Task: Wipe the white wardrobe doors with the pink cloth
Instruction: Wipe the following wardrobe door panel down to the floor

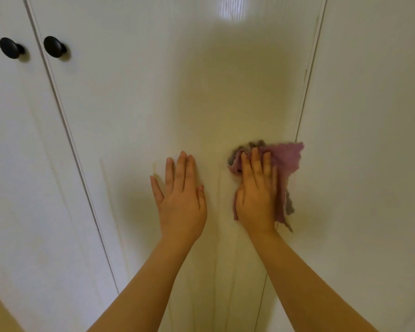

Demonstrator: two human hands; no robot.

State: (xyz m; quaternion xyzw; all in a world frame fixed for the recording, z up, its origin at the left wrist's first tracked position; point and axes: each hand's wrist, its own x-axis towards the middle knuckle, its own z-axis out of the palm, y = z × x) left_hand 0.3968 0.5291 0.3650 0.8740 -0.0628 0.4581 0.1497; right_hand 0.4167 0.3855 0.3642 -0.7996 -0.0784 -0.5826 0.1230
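A white wardrobe door (pixel 168 97) fills the middle of the head view. My right hand (pixel 256 197) presses the pink cloth (pixel 289 156) flat against this door with straight fingers, close to the door's right edge seam. The cloth bunches above my fingertips and hangs down to the right of my palm. My left hand (pixel 180 197) lies flat on the same door with fingers spread, a hand's width to the left of the cloth, holding nothing.
Two round black knobs (pixel 11 48) (pixel 54 46) sit at the upper left, either side of a door seam. Another white door (pixel 10 164) stands on the left and a white panel (pixel 369 116) on the right. A light reflection (pixel 231 7) shines at the top.
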